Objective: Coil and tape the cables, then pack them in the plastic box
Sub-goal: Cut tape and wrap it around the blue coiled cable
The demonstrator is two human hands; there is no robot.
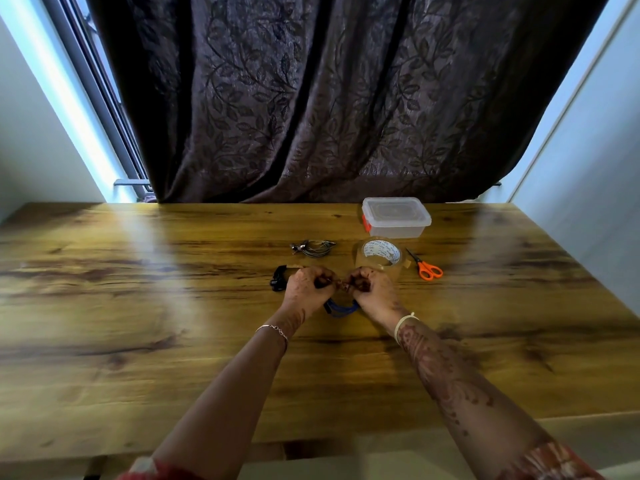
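Note:
A coiled blue cable [341, 309] hangs between my two hands above the wooden table [138, 306]. My left hand [306, 289] and my right hand [369, 289] meet fingertip to fingertip over the coil's top, fingers curled and pinching it; what exactly sits between the fingertips is too small to tell. A grey coiled cable [314, 248] lies farther back. A black cable [278, 278] peeks out left of my left hand. The tape roll [381, 256] stands just behind my right hand. The clear plastic box [396, 218] with its lid on sits at the back.
Orange-handled scissors [426, 266] lie right of the tape roll. A dark patterned curtain [329, 98] hangs behind the table's far edge. Bare wood stretches to the left and right of the hands.

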